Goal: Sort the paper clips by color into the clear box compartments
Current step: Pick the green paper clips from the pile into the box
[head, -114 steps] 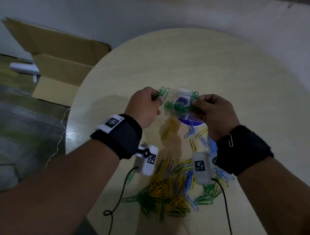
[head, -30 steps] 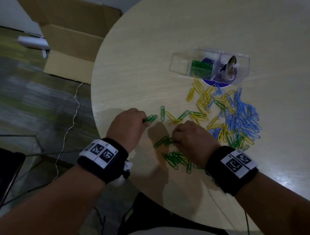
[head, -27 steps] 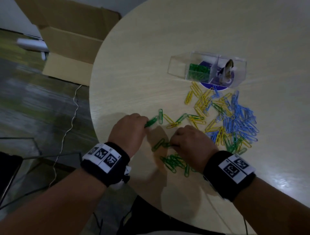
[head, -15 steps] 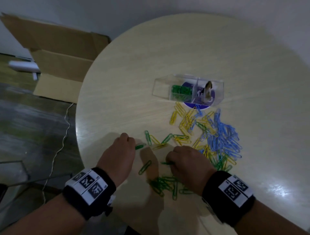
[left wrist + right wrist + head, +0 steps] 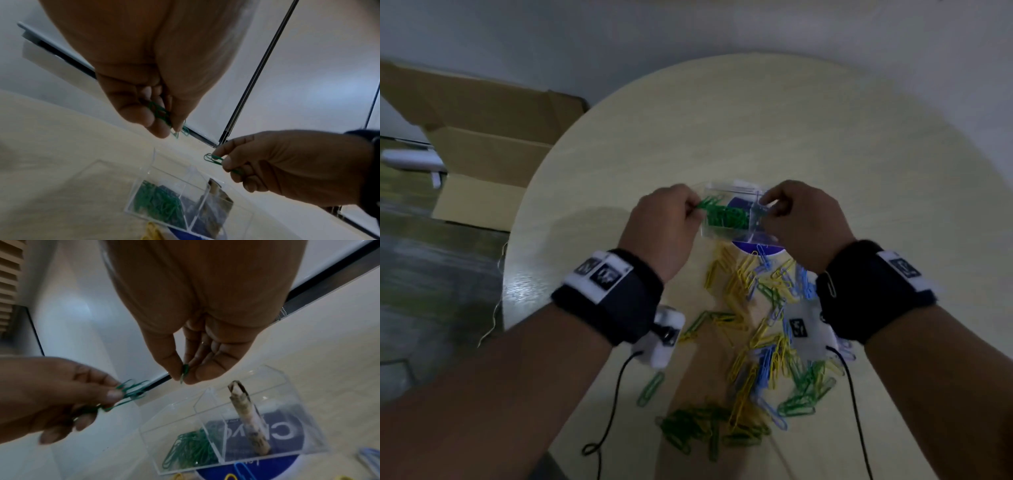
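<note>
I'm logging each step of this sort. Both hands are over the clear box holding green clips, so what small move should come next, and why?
Probably let go: the left hand pinches several green clips and the right hand pinches one green clip, both above the clear box. The compartment with green clips lies just below, so loosening each grip there should drop them in.

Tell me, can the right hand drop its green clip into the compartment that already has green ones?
Probably yes. The right hand hangs above the clear box, whose green compartment looks open-topped, slightly toward the left hand.
</note>
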The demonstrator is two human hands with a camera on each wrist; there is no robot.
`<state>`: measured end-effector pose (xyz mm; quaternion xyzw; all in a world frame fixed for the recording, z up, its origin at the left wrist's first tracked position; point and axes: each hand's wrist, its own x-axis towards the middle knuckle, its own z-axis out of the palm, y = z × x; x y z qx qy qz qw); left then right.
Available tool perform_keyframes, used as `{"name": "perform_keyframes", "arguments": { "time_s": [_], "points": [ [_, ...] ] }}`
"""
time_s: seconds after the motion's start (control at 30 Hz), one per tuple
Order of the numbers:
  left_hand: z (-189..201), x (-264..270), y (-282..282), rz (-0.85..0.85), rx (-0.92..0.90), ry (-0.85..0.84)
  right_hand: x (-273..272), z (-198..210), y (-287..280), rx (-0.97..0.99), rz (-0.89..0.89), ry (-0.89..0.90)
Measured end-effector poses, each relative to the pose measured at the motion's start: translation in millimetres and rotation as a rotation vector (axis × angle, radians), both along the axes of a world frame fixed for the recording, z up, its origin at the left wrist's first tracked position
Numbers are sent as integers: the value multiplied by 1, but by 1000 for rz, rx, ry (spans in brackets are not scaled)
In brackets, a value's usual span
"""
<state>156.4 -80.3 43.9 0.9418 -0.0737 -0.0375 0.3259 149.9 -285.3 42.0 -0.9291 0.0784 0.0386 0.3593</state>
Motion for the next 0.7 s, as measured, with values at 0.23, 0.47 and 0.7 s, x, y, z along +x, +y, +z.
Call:
{"name": "perform_keyframes", "arguments": {
  "time_s": [0.23, 0.47, 0.7],
  "points": [
    [-19, 23, -24, 68, -148, 129, 8, -5, 11, 27, -22, 32],
    [-10, -72, 45, -183, 82, -26, -97, -14, 15, -45, 234, 19],
    [-55, -222, 111, -568, 284, 223, -195, -55, 39, -404, 720, 239]
  ]
}}
